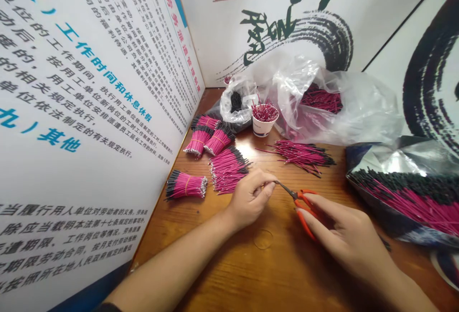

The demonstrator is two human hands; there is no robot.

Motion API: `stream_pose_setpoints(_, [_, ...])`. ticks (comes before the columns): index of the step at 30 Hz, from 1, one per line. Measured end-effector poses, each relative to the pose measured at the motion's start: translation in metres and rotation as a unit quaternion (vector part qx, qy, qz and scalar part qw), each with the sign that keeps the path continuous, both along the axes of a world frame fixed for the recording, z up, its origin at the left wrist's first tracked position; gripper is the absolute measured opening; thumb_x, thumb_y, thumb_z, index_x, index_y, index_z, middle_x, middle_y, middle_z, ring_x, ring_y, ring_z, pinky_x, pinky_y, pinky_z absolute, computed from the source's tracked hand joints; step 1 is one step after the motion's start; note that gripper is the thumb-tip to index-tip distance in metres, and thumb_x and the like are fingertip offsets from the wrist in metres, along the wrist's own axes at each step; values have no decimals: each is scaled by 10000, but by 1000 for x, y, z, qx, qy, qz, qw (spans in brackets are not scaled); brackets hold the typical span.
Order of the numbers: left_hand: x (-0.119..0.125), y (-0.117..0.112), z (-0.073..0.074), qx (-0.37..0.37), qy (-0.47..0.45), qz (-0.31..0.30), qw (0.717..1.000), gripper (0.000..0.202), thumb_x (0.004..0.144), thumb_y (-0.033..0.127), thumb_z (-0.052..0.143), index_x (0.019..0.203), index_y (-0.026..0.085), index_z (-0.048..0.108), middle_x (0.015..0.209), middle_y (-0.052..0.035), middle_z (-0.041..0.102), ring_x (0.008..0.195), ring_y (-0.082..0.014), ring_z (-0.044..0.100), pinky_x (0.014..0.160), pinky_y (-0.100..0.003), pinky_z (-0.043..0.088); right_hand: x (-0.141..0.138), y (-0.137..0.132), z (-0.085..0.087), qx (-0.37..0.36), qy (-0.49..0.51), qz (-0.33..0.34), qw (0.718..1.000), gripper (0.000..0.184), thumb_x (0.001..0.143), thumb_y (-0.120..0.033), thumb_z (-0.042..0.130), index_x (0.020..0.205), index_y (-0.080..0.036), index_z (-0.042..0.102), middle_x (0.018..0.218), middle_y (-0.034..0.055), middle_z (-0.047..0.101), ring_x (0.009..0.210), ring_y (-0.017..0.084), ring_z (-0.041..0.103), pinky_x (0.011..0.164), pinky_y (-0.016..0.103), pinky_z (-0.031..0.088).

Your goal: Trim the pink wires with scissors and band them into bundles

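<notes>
My left hand (pixel 253 195) is closed in a pinch above the wooden table. What it pinches is mostly hidden; only a small dark tip shows at the fingertips. In my right hand (pixel 340 228) is a pair of scissors (pixel 294 194) with orange handles, its blade tips meeting that dark tip. Just behind my left hand lies a loose heap of pink wires (pixel 228 169) with black ends. To its left is a banded wire bundle (pixel 186 184). A thin rubber band (pixel 263 239) lies on the table below my hands.
More tied bundles (pixel 208 135) sit farther back. Loose wires (pixel 303 155) lie behind the scissors. A paper cup (pixel 264 123) holds pink pieces, beside a small bag (pixel 236 104) and a large clear plastic bag (pixel 369 111). An open wire-filled bag (pixel 366 151) is at right. Printed panels (pixel 89 168) rise left and behind.
</notes>
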State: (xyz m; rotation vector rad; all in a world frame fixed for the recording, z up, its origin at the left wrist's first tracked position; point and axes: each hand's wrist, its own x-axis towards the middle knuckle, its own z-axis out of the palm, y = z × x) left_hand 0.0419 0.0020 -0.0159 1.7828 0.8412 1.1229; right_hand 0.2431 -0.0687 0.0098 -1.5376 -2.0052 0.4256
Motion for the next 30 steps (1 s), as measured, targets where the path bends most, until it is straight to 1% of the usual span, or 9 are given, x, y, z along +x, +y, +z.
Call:
stream_pose_setpoints(7, [0, 0, 1, -7, -1, -2, 1000, 206, 962, 265, 477, 923, 157, 648, 821, -35, 605, 748, -136, 537, 706, -265, 422, 3, -1, -1, 11, -5, -6, 1000, 277, 921, -335, 561, 1065, -142, 697, 999, 82, 780, 822, 204, 757, 696, 242, 594])
stream_pose_setpoints(13, [0, 0, 0, -2, 1, 5, 1000, 220, 963, 286, 478, 906, 155, 645, 787, -27, 583, 737, -134, 535, 701, -258, 421, -1, 0, 1, 10, 3, -11, 1000, 243, 906, -328, 570, 1031, -152, 681, 919, 66, 785, 731, 182, 749, 638, 227, 578])
stream_pose_setpoints(18, [0, 0, 2, -1, 3, 10, 1000, 214, 956, 276, 481, 890, 150, 641, 800, -32, 602, 744, -130, 543, 699, -246, 427, 0, 2, 1, -33, -7, -2, 999, 243, 913, -341, 548, 1050, -181, 668, 927, 57, 775, 748, 196, 741, 646, 256, 580])
stream_pose_setpoints(20, [0, -2, 2, -9, 10, 13, 1000, 218, 953, 277, 476, 887, 149, 640, 807, -33, 619, 709, -119, 540, 659, -231, 421, 3, 4, 0, -48, -20, -2, 999, 244, 913, -349, 541, 1046, -191, 670, 948, 67, 763, 781, 208, 733, 671, 277, 582])
stream_pose_setpoints(22, [0, -4, 1, -18, 24, 13, 999, 229, 951, 284, 470, 873, 152, 640, 752, -20, 610, 631, -104, 507, 597, -221, 397, 7, 7, -2, -57, -32, 6, 998, 234, 909, -351, 540, 1021, -199, 679, 952, 75, 744, 795, 210, 721, 682, 287, 580])
stream_pose_setpoints(24, [0, -6, 0, -15, 45, 15, 999, 241, 946, 287, 465, 839, 155, 635, 687, -8, 584, 590, -102, 485, 577, -228, 383, 11, 10, -4, -67, -47, 27, 996, 222, 905, -342, 543, 1006, -212, 692, 952, 73, 724, 799, 202, 711, 691, 285, 576])
stream_pose_setpoints(26, [-2, -7, 0, 14, 69, 20, 997, 246, 943, 273, 456, 810, 157, 627, 679, -15, 590, 620, -119, 510, 615, -248, 397, 13, 11, -7, -79, -64, 52, 993, 219, 900, -329, 550, 1021, -225, 700, 961, 64, 715, 802, 191, 709, 705, 279, 575])
stream_pose_setpoints(28, [-5, -5, 4, 68, 108, 26, 991, 237, 942, 252, 445, 821, 159, 627, 721, -32, 624, 680, -142, 532, 671, -276, 402, 11, 9, -9, -90, -84, 71, 990, 219, 897, -313, 556, 1040, -234, 702, 984, 57, 714, 806, 184, 711, 721, 279, 576])
stream_pose_setpoints(30, [-12, -2, 11, 133, 182, 27, 974, 220, 944, 242, 444, 869, 163, 635, 758, -39, 643, 728, -164, 519, 713, -307, 381, 6, 6, -10, -101, -100, 85, 986, 219, 903, -291, 549, 1054, -235, 697, 1016, 56, 714, 816, 183, 714, 747, 292, 578])
